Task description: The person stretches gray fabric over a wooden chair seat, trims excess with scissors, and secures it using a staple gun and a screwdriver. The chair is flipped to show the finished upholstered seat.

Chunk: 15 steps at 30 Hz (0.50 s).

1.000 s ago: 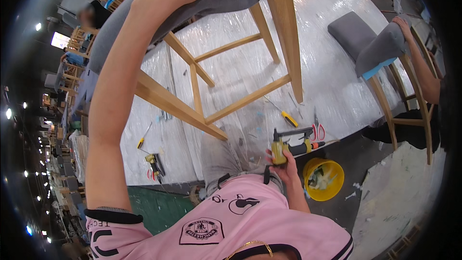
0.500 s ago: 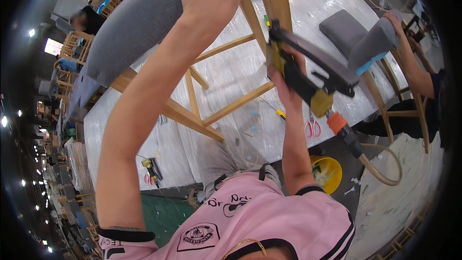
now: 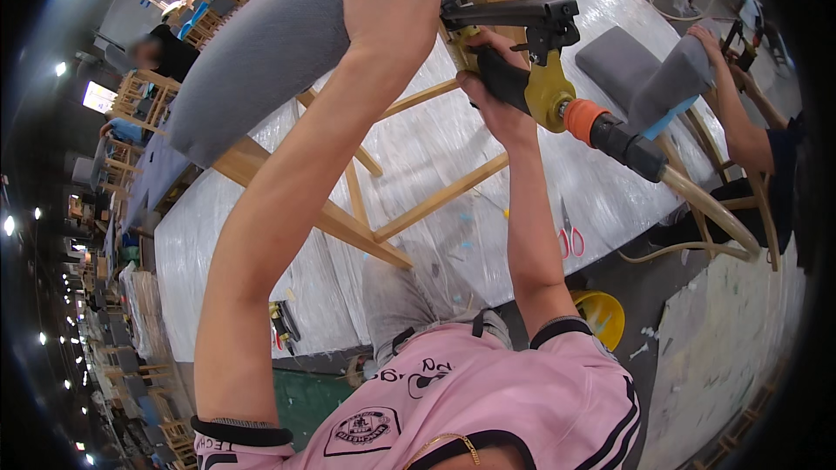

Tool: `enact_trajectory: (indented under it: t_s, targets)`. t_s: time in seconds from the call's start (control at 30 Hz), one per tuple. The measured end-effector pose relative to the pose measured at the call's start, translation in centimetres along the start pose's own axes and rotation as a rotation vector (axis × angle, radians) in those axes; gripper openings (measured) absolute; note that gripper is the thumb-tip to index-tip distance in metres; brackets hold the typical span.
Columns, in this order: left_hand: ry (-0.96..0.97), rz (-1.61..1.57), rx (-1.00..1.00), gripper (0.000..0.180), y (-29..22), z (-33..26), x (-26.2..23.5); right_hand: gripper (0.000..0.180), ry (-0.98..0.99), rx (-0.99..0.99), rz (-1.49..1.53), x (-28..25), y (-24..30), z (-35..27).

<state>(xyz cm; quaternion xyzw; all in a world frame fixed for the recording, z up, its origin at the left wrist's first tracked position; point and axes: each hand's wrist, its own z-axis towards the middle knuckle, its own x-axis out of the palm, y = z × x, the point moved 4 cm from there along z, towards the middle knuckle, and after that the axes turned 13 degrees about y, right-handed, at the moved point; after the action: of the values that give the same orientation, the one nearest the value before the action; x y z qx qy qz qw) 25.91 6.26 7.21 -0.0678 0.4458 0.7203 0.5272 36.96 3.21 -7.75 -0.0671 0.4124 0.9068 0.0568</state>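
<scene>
A wooden chair (image 3: 270,61) with grey upholstery stands tilted before me, its bare frame and legs above a plastic-covered table (image 3: 235,244). My left hand (image 3: 392,4) grips the upholstery near its upper edge, fingers bent over the fabric. My right hand (image 3: 501,91) is wrapped around the handle of a pneumatic staple gun (image 3: 547,91), yellow and black with an orange hose coupling. The gun's nose meets the underside of the upholstery next to my left hand; exact contact there is hidden. An air hose (image 3: 710,209) trails from the gun to the lower right.
Red-handled scissors (image 3: 571,242) lie on the table's right side, another staple gun (image 3: 283,324) near its left front. A yellow bucket (image 3: 603,318) stands below the edge. At the right, a co-worker's arm (image 3: 736,113) holds another grey chair (image 3: 670,87). Wooden chairs fill the left background.
The staple gun has swung up and left, its nose now against the upholstery. My left hand has shifted slightly over the fabric, and the hose has been pulled along.
</scene>
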Motion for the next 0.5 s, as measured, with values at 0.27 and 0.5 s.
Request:
enact_trajectory:
  t_s: [0.27,0.5]
  targets:
    - [0.595,-0.617,-0.059,0.125,9.0,1.8,-2.8,0.045,0.045,0.067,0.141,-0.5,0.1,0.4]
    - [0.325,-0.509,0.142,0.115,5.7,0.1,-1.7,0.048,0.062,0.02,0.095,-0.7,-0.2,0.3]
